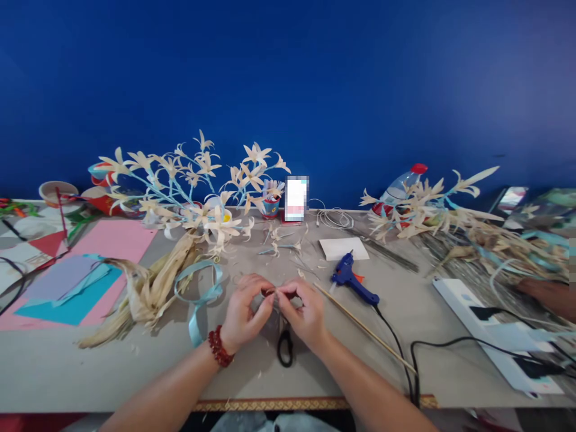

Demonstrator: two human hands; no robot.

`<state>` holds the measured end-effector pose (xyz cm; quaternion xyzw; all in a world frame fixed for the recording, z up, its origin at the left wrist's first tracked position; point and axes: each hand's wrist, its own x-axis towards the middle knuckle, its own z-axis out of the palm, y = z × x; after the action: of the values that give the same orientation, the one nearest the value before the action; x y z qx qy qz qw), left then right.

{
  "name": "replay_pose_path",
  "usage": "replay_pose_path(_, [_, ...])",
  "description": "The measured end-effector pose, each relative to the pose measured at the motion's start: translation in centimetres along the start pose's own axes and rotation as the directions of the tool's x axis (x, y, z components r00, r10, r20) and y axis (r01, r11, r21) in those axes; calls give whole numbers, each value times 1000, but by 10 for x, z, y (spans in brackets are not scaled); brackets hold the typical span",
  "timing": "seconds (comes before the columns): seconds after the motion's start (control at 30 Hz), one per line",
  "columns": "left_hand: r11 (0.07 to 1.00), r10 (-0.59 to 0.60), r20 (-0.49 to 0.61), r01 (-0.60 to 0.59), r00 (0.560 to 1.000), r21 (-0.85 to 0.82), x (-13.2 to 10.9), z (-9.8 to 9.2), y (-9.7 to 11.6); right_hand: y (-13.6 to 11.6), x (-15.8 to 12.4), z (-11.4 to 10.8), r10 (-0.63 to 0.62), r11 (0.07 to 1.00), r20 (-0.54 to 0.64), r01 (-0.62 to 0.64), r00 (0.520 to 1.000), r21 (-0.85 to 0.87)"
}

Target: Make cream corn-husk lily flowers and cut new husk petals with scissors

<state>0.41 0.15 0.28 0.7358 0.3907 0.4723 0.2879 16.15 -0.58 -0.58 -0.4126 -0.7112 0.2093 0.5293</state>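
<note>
Blue wall (pixel 315 72) at back; grey table (pixel 54 372) in front, crowded w/ craft stuff.

L hand (pixel 243 313) & R hand (pixel 305 313) meet at table centre, near the front edge, fingertips touching. Both are curled, thumb & forefinger of each pinching a piece (pixel 273 293) btw them. It's too small to tell what it is. The piece is held just above the table, right over scissors (pixel 284 347), whose black handles show below the hands. Red bracelet (pixel 219 347) on L wrist.

Ribbon (pixel 201 289), light blue, is looped just L of L hand, touching a pile of husks (pixel 146 295). Further L is pink paper (pixel 114 240) w/ blue paper (pixel 67 309) on top. Behind these are flowers (pixel 193 180), pale petals on blue stems, spread across the back L.

Glue gun (pixel 353 282), blue, lies near R hand on its R side. Its black cable (pixel 407 360) runs toward the front edge. Stick (pixel 364 327), thin, lies diagonally from beside R hand out to front R, passing in front of the gun. White card (pixel 344 248) is just behind the gun. Bottle (pixel 400 186) w/ red cap lies at back R among more pale blooms.

Power strip (pixel 490 336), white, is at R w/ a plug in it. Another person's hand (pixel 544 295) rests at far R edge; can't tell if it's open or closed.
</note>
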Motion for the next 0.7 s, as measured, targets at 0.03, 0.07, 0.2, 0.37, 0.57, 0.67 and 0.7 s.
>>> replay_pose_path(0.03, [1000,14,2,-14,1000,19,0,2,0,0,0,1,-2,1000,10,2,1000,-2])
replay_pose_path(0.07, [999,21,-1,-21,1000,36,0,3,0,0,-1,1,-3,1000,18,3,1000,-7])
replay_pose_path(0.2, [996,-19,-35,22,999,83,1,2,-8,-1,1,-3,-16,999,-26,15,1000,-39])
replay_pose_path(0.37, [993,-85,-56,89,995,76,1,-5,-7,-1,3,-7,4,999,-120,-9,993,-39])
replay_pose_path(0.57, [993,41,-16,-39,999,115,0,0,0,0,1,-1,-7,1000,-24,6,1000,-26])
replay_pose_path(0.67, [983,82,-13,-79,997,165,-1,0,-2,1,1,-1,40,999,7,-40,999,-31])
replay_pose_path(0.7, [978,97,-2,-95,995,187,0,-1,-2,1,1,-1,58,998,21,-58,998,-33])
